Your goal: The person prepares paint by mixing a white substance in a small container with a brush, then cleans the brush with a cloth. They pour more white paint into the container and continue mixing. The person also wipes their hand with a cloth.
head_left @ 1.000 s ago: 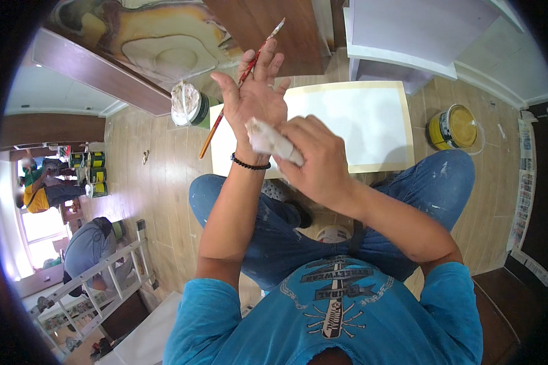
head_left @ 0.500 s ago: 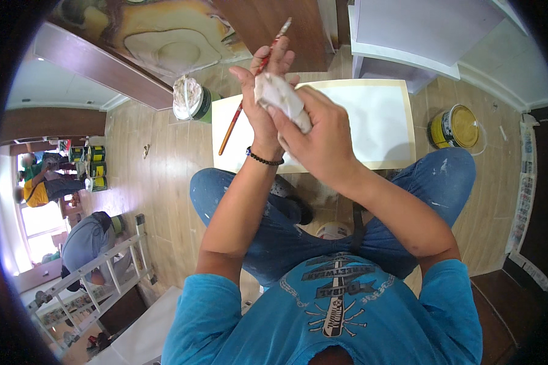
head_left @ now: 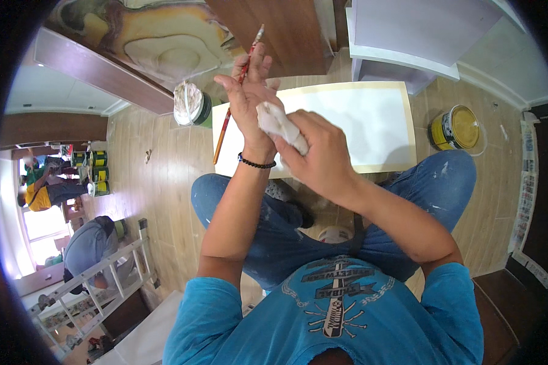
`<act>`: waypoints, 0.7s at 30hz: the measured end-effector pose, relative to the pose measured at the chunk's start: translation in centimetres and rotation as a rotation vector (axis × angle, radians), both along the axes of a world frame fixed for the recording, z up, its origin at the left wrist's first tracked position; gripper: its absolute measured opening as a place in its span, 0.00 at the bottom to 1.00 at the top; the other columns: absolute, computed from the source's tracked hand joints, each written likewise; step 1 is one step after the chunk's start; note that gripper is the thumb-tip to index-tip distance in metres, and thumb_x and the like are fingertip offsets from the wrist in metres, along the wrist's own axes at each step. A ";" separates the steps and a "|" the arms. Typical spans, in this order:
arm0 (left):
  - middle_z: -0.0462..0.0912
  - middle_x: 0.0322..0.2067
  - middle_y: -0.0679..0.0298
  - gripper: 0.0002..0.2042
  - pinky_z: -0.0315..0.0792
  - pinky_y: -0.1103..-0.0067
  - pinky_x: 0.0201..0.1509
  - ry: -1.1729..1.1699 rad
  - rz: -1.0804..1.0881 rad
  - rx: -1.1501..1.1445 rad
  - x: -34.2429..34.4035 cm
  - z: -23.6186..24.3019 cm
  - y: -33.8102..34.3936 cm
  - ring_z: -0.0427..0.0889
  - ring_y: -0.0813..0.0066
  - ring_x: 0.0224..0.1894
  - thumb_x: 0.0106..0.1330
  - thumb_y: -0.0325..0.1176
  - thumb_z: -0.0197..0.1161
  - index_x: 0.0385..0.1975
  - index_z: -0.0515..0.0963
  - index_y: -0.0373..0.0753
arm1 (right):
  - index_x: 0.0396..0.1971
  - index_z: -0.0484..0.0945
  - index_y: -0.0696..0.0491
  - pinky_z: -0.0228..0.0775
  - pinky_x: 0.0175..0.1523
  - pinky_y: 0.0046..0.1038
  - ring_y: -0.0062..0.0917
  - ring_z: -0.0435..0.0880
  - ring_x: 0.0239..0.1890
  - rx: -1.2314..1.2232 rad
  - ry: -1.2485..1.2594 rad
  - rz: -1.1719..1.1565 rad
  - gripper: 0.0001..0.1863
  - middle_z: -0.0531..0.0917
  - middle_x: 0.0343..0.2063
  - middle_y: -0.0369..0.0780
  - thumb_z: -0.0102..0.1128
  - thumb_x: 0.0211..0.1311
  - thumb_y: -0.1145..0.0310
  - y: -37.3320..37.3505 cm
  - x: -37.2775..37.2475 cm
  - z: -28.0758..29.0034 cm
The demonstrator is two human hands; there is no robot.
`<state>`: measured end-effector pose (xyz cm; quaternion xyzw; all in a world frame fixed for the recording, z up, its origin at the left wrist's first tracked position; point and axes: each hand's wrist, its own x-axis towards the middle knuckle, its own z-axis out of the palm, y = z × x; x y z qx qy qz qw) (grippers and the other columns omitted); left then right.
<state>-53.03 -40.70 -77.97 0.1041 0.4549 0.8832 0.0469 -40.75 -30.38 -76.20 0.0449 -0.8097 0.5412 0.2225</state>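
My left hand (head_left: 249,100) is turned palm up, its fingers partly spread, over the left part of a white panel. Lodged across those fingers is a slim paintbrush (head_left: 224,129) with a red and orange handle; its whitish tip points up and away, and part of the handle is hidden behind the hand. A crumpled white cloth (head_left: 278,121) is gripped in my right hand (head_left: 323,146), which presses it near the base of the left palm. The white panel (head_left: 359,121), with a cream border, lies between my knees and the cabinet.
A paint-smeared bucket (head_left: 190,104) stands left of the panel, and a yellow-lidded bucket (head_left: 460,128) right of it. White shelving (head_left: 402,58) rises at the far right. A ladder (head_left: 103,286) and a bent-over person (head_left: 91,246) are at lower left; more people stand farther off.
My left hand, with the paintbrush, has shifted slightly left and nearer. The cloth in my right hand has slid lower, uncovering more of the left palm.
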 end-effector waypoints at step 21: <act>0.72 0.76 0.50 0.39 0.71 0.60 0.69 -0.034 -0.141 0.020 2.0 1.0 0.7 0.74 0.56 0.70 0.79 0.76 0.39 0.67 0.73 0.45 | 0.50 0.85 0.59 0.80 0.43 0.39 0.42 0.88 0.39 -0.094 0.027 0.019 0.17 0.88 0.39 0.48 0.74 0.64 0.68 0.6 -0.2 1.1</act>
